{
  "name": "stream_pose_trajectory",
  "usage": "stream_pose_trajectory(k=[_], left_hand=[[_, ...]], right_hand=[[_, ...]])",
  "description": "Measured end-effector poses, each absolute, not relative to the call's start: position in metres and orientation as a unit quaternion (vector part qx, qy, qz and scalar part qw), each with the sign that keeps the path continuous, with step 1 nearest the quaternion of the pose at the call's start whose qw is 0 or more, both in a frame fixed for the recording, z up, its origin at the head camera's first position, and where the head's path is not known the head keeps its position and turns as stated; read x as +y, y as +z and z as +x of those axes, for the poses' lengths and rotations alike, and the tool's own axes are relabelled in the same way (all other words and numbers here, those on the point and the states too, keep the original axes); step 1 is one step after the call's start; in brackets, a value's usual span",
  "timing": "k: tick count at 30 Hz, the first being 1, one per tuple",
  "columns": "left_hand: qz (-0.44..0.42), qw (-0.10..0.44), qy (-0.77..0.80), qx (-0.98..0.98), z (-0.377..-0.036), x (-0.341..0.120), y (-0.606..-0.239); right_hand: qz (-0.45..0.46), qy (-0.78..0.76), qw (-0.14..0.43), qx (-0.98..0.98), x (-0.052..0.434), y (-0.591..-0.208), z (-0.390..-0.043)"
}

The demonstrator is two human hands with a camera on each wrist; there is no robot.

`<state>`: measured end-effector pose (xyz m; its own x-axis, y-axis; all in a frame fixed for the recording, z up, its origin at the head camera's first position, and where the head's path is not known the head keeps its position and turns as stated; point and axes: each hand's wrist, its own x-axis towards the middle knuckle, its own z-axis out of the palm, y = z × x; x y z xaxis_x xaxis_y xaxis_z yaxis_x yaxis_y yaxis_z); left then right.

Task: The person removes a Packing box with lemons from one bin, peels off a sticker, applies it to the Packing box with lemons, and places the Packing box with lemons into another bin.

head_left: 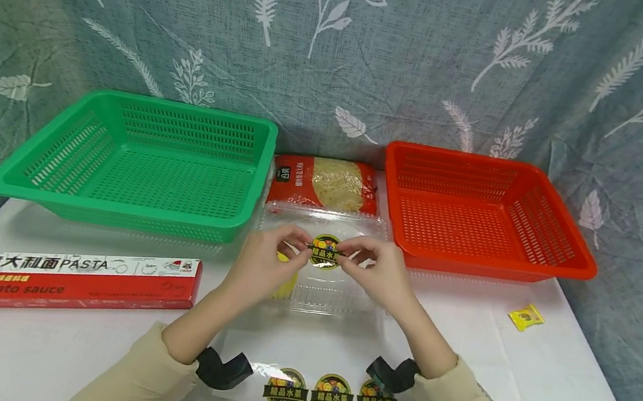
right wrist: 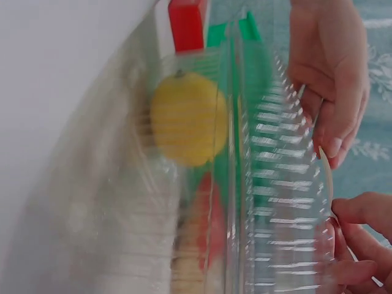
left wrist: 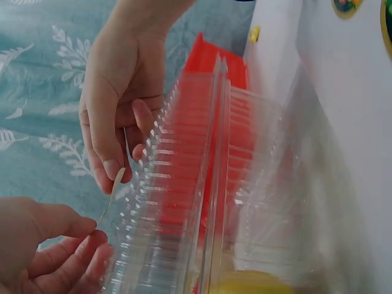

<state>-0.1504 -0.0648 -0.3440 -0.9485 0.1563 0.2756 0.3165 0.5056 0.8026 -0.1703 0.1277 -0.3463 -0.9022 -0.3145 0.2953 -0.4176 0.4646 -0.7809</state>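
Observation:
A round black-and-gold sticker (head_left: 324,260) with a fruit picture is stretched between both hands, over the lid of a clear plastic clamshell box (head_left: 325,299). Thumb and fingertips of my left hand (head_left: 264,258) pinch its left edge. My right hand (head_left: 383,275) pinches the opposite edge. Seen side-on in the left wrist view, the sticker (left wrist: 113,195) is a thin, slightly bent strip close to the lid. Inside the shut box lies a yellow fruit (right wrist: 188,119), partly hidden by the left hand in the head view.
A sheet with three similar stickers (head_left: 333,394) lies in front of the box. Behind stands a red pasta bag (head_left: 324,183), between a green basket (head_left: 127,206) and a red basket (head_left: 499,263). A pasta carton (head_left: 78,282) lies left, a small yellow packet (head_left: 526,317) right.

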Motion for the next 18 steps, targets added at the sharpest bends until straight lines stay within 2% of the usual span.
stream_pose_trajectory(k=[6, 13, 18], left_hand=[[-0.124, 0.121, -0.404, -0.898, -0.158, -0.062, -0.346], [-0.107, 0.125, -0.364, -0.917, -0.162, -0.059, -0.350], [-0.104, 0.131, -0.348, -0.923, -0.162, -0.059, -0.351]], right_hand=[[0.208, 0.450, 0.063, -0.866, 0.124, -0.349, -0.181], [0.182, 0.435, 0.047, -0.880, 0.123, -0.356, -0.185], [0.185, 0.417, 0.055, -0.888, 0.121, -0.358, -0.187]])
